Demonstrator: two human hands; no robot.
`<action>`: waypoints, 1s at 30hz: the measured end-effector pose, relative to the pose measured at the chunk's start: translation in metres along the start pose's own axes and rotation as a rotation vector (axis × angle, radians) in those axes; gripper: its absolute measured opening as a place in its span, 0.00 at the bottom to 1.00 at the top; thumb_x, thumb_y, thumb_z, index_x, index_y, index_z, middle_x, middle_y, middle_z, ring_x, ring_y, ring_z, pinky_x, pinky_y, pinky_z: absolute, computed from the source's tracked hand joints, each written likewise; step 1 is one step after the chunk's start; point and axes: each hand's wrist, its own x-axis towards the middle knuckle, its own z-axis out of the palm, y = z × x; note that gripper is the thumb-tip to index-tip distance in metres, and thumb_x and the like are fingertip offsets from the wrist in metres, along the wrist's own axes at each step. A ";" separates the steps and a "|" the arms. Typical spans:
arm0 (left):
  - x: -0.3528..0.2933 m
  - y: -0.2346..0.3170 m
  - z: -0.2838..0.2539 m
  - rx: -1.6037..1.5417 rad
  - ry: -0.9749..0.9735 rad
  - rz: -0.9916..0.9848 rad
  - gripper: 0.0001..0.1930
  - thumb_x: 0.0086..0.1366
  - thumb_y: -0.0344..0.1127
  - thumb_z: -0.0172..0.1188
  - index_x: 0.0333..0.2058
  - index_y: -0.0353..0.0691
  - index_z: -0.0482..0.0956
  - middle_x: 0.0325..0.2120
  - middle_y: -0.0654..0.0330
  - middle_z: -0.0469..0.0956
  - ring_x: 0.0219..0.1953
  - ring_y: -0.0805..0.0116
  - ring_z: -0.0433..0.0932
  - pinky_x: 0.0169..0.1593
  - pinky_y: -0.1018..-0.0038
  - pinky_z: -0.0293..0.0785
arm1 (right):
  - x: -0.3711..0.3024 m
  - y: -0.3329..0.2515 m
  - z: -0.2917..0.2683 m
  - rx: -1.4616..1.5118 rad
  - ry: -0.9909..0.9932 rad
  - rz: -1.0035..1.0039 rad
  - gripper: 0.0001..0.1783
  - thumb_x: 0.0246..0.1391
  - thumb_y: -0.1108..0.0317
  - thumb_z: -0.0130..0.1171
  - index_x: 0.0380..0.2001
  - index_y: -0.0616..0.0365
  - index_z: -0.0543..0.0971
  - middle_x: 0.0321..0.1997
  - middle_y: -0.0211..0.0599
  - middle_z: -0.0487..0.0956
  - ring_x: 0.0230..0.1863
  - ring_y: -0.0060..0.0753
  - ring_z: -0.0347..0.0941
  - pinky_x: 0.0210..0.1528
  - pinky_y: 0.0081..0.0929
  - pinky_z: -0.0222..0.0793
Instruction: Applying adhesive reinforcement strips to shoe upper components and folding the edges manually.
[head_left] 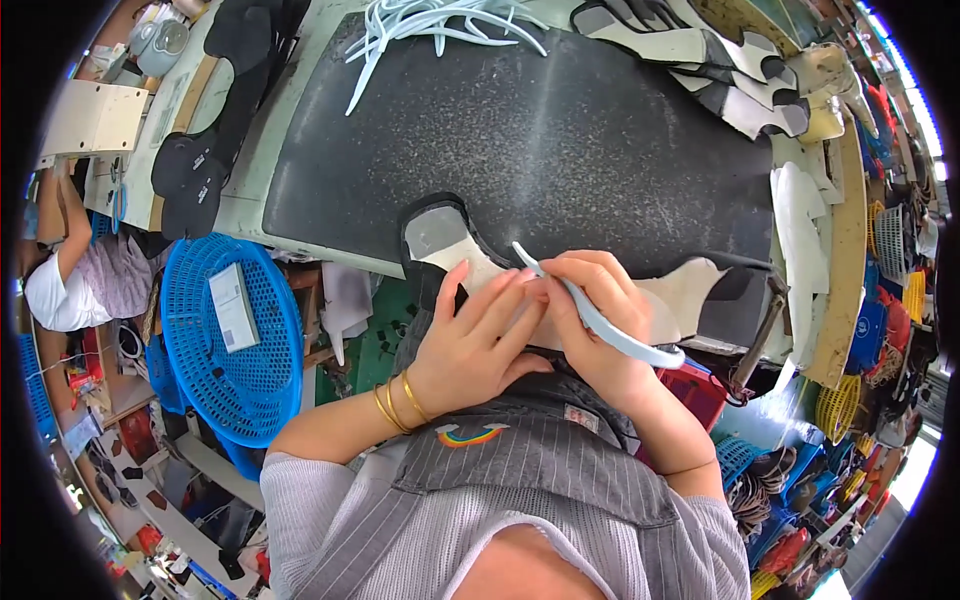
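A cut shoe upper [440, 232], cream-lined with grey and black ends, lies across the near edge of the black mat, partly covered by both hands. My left hand [475, 340] grips its middle, fingers on top and thumb at the near side; what lies under the fingertips is hidden. Between the thumb and fingers of my right hand [605, 310] is a narrow light-blue strip [625, 342]. One end of the strip points up past the fingertips, and the other curves out over my wrist. The fingertips of both hands meet above the upper.
More light-blue strips [430, 22] lie piled at the far edge of the black mat [500, 130]. Stacked uppers [690, 50] sit far right, black pieces [215, 140] far left. A blue basket [185, 330] holding a white package stands left, near another person's arm [75, 225].
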 end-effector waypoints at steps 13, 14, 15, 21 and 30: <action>-0.011 -0.032 -0.001 -0.095 0.164 -0.021 0.15 0.53 0.29 0.67 0.41 0.33 0.81 0.47 0.54 0.77 0.53 0.59 0.74 0.58 0.54 0.69 | 0.001 -0.006 0.044 0.157 0.040 0.299 0.08 0.50 0.79 0.65 0.32 0.61 0.76 0.32 0.40 0.81 0.29 0.37 0.80 0.32 0.26 0.75; -0.011 -0.033 0.000 -0.128 0.178 -0.034 0.17 0.52 0.29 0.68 0.42 0.33 0.80 0.48 0.53 0.76 0.53 0.59 0.74 0.57 0.54 0.69 | 0.001 -0.006 0.043 0.116 0.032 0.301 0.08 0.50 0.79 0.65 0.32 0.61 0.76 0.31 0.39 0.81 0.29 0.36 0.80 0.32 0.27 0.75; -0.012 -0.033 0.002 -0.134 0.178 -0.038 0.17 0.52 0.29 0.68 0.42 0.33 0.80 0.48 0.53 0.76 0.53 0.59 0.74 0.57 0.54 0.69 | 0.001 -0.007 0.042 0.075 0.023 0.303 0.08 0.50 0.79 0.65 0.32 0.61 0.76 0.31 0.39 0.81 0.28 0.36 0.80 0.31 0.27 0.75; -0.005 -0.036 -0.001 -0.249 0.239 -0.054 0.29 0.51 0.29 0.73 0.50 0.35 0.70 0.53 0.49 0.74 0.57 0.53 0.74 0.54 0.59 0.70 | 0.004 -0.010 0.037 0.057 -0.001 0.355 0.08 0.49 0.79 0.64 0.32 0.61 0.76 0.30 0.40 0.80 0.27 0.37 0.79 0.30 0.28 0.75; 0.000 -0.036 -0.018 -0.112 0.015 -0.035 0.25 0.57 0.46 0.67 0.47 0.35 0.75 0.52 0.49 0.76 0.58 0.55 0.73 0.56 0.59 0.66 | -0.005 -0.019 -0.016 -0.302 -0.099 0.210 0.09 0.48 0.80 0.64 0.34 0.62 0.78 0.33 0.44 0.80 0.29 0.44 0.79 0.31 0.32 0.75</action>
